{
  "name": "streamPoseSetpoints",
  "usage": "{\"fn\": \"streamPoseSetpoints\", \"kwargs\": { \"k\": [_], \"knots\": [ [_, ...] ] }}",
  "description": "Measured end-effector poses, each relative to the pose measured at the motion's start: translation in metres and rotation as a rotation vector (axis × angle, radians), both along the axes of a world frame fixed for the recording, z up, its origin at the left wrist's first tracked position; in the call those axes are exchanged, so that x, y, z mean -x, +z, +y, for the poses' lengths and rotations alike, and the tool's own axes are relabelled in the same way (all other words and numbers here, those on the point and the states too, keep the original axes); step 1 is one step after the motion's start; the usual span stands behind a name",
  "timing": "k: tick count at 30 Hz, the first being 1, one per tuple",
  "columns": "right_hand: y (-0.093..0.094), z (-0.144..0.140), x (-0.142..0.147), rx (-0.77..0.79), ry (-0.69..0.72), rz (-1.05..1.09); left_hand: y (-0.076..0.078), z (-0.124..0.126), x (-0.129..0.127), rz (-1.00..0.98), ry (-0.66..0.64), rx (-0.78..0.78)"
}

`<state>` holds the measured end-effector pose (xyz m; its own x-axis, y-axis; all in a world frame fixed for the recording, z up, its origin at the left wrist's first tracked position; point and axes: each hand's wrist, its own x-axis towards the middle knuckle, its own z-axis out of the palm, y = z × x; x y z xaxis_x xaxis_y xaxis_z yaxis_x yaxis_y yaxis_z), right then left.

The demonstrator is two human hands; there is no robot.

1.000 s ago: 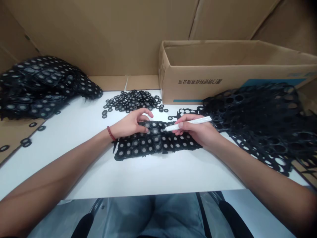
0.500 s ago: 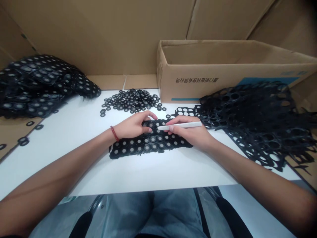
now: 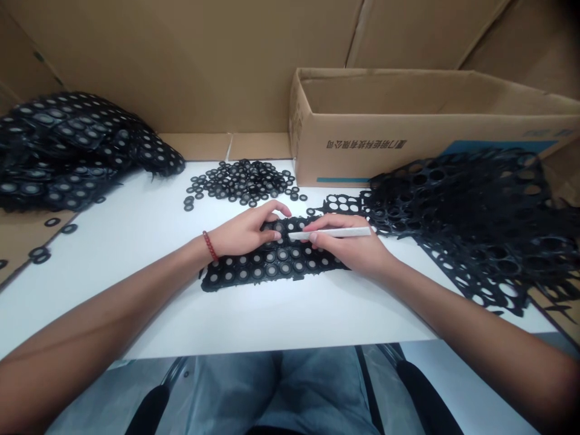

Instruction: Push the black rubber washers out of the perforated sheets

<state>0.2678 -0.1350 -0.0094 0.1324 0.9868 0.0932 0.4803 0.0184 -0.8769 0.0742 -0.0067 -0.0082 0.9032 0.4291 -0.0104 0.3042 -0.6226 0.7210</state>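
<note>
A black rubber sheet full of moulded rings with pale centres lies on the white table. At its far left part is my left hand, wearing a red bead bracelet. The thumb presses on the sheet and the index finger arches over its far edge; the other fingers are partly hidden. My right hand grips a slim white pen-like tool between thumb and fingers. The tool's tip points left and meets the sheet close to my left thumb. Whether a ring is coming loose there, I cannot tell.
Behind my hands lies a pile of loose black rings. More ring sheets are heaped at far left, with several stray rings nearby. Punched-out black sheets lie at right, against a cardboard box.
The view has shifted slightly. Both hands keep nearly the same pose on the sheet, with the white tool's tip still beside the left thumb.
</note>
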Motion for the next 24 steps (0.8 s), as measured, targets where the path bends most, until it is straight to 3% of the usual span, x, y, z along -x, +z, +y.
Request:
{"fn": "streamPoseSetpoints", "kwargs": {
  "k": [7,12,15,19,24],
  "knots": [
    [0.001,-0.001,0.004,0.029,-0.049,-0.012,0.002,-0.002,0.0,-0.15,0.079,0.356],
    [0.001,-0.002,0.008,0.023,0.043,-0.086,0.002,0.0,0.0,-0.146,0.091,0.451],
    [0.004,-0.001,0.009,0.06,0.061,-0.04,0.001,0.0,0.0,-0.141,0.091,0.475],
    [0.007,0.001,0.003,0.096,0.021,0.224,0.005,0.001,0.002,-0.149,0.138,0.481],
    [0.002,0.002,-0.014,0.028,-0.053,0.406,0.016,-0.001,-0.003,0.025,0.151,0.244]
  ]
}}
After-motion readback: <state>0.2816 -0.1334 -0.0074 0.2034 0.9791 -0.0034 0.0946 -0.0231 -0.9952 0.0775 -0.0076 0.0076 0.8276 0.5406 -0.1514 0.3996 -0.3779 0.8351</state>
